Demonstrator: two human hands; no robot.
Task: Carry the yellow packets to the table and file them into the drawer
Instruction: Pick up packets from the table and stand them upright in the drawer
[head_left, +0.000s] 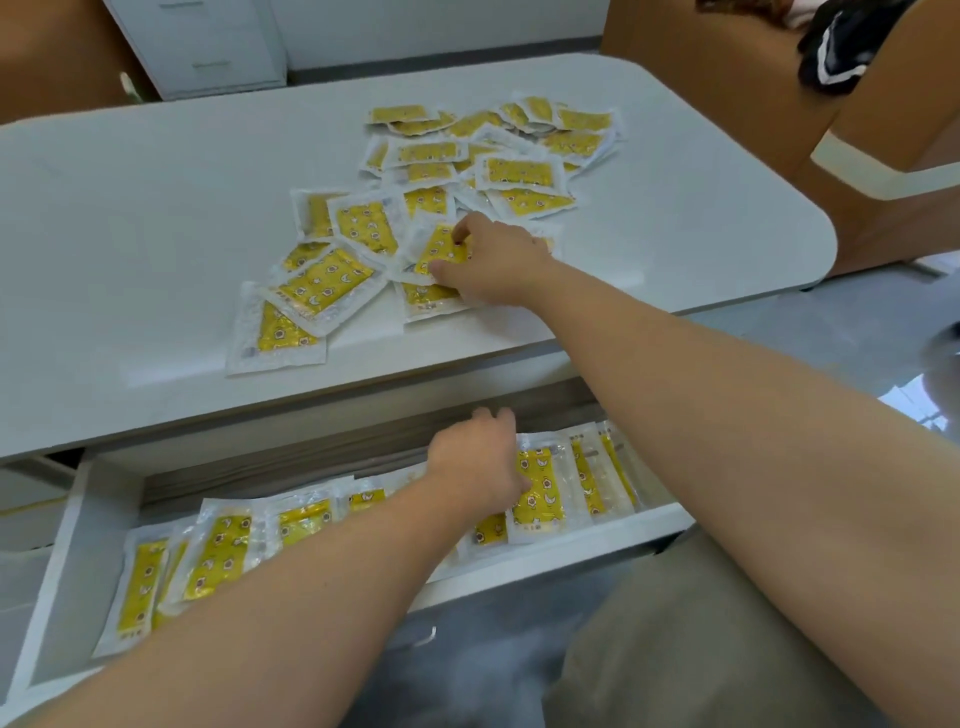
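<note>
My right fingers (457, 236) pinch a yellow packet (441, 252) in the pile on the tabletop (156, 208); my left fingers (488, 415) rest spread on packets filed in the drawer (597, 535).

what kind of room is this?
Probably an office or stockroom: a white table with a pull-out drawer, a filing cabinet by the wall, cardboard boxes behind.

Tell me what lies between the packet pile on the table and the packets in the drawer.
In the head view: bare table edge, then the drawer's shadowed back gap.
</note>
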